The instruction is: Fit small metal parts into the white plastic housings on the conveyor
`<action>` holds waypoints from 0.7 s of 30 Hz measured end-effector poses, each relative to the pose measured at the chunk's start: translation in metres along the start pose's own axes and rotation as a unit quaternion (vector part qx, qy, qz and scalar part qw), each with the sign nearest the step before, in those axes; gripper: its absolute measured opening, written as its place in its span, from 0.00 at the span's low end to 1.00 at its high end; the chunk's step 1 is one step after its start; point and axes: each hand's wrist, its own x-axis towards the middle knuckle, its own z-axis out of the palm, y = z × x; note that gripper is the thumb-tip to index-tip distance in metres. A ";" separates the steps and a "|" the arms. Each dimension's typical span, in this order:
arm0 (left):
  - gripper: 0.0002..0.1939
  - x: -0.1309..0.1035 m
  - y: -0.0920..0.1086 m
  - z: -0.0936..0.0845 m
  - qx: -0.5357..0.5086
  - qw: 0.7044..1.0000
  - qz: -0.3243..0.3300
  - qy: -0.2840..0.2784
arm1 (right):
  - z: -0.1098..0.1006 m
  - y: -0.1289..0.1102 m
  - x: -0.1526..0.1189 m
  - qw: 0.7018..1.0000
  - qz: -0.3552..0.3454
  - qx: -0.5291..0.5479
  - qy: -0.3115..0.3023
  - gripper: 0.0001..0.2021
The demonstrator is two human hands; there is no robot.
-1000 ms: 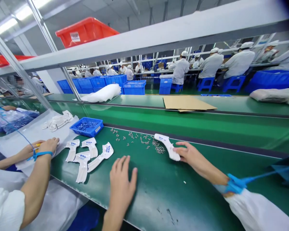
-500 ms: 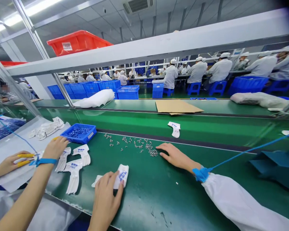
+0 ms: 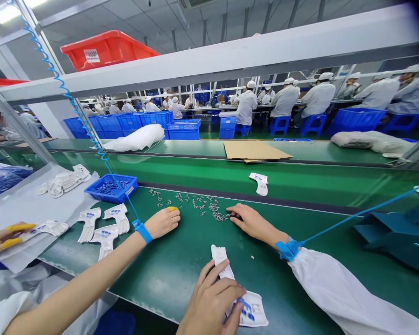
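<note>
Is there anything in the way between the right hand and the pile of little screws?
No. The right hand already rests at the screws, fingertips touching the pile's edge. The co-worker's hand lies apart, left of the pile.

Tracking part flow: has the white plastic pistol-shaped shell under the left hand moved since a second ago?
Yes. The white plastic shell under the left hand slid rightward and nearer the green table's front edge, away from the blue tray.

A co-worker's arm (image 3: 91, 279) and scattered screws (image 3: 195, 204) crowd the mat.
</note>
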 end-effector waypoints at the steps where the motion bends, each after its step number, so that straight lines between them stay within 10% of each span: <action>1: 0.18 0.000 0.000 -0.001 0.000 1.000 -0.003 -0.002 | -0.001 0.000 0.001 1.000 -0.002 -0.005 -0.003 0.12; 15: 0.13 -0.004 -0.003 0.000 -0.066 0.994 -0.065 0.058 | 0.000 -0.013 -0.001 1.000 0.001 0.001 0.006 0.09; 21: 0.10 0.046 -0.024 -0.015 -0.048 0.990 -0.096 0.093 | -0.012 -0.023 -0.021 0.971 0.063 0.230 -0.005 0.16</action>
